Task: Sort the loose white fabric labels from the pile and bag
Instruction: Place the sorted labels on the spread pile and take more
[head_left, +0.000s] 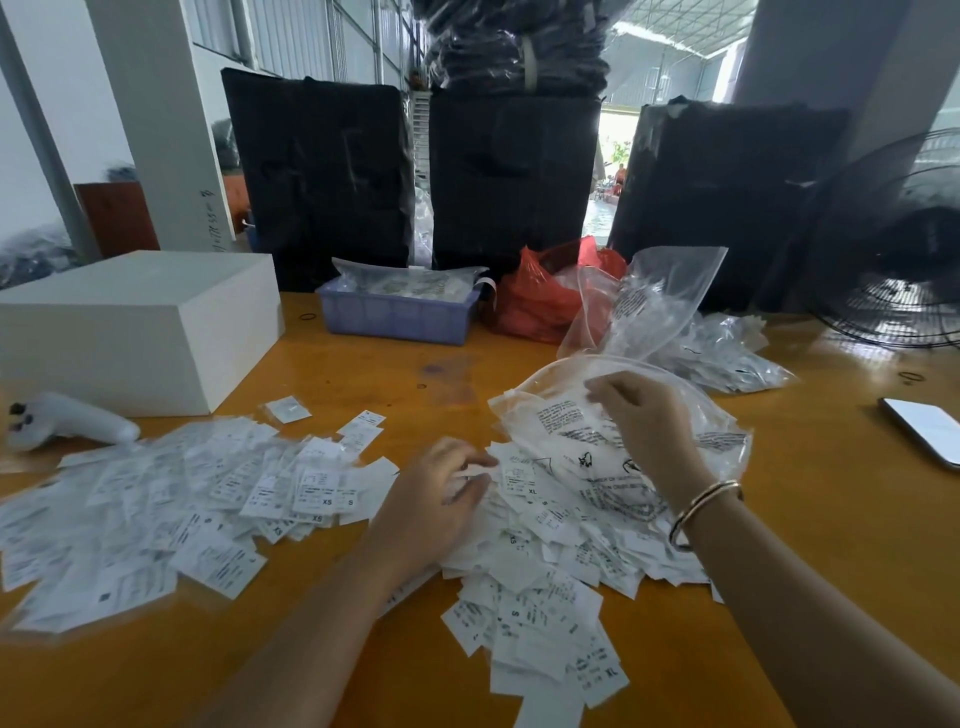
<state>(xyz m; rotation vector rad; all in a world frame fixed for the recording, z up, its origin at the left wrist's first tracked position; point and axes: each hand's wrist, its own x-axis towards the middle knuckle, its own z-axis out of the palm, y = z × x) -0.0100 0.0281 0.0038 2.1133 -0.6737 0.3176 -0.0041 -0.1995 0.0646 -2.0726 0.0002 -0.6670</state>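
Observation:
Loose white fabric labels lie in two heaps on the orange table: a spread one on the left (171, 514) and a thicker pile in the middle (550, 582). A clear plastic bag (561, 415) with black print lies on top of the middle pile, labels spilling out under it. My right hand (644, 421), a bangle on its wrist, pinches the bag's upper film and lifts it. My left hand (441, 499) rests on the labels at the bag's left edge, fingers curled round a few of them; it is blurred.
A white box (140, 322) stands at the back left, a white controller (67, 421) beside it. Behind are a blue basket (395, 317), a red bag (540, 296), more clear bags (711, 343), black bales, a fan (898, 249). A phone (924, 431) lies far right.

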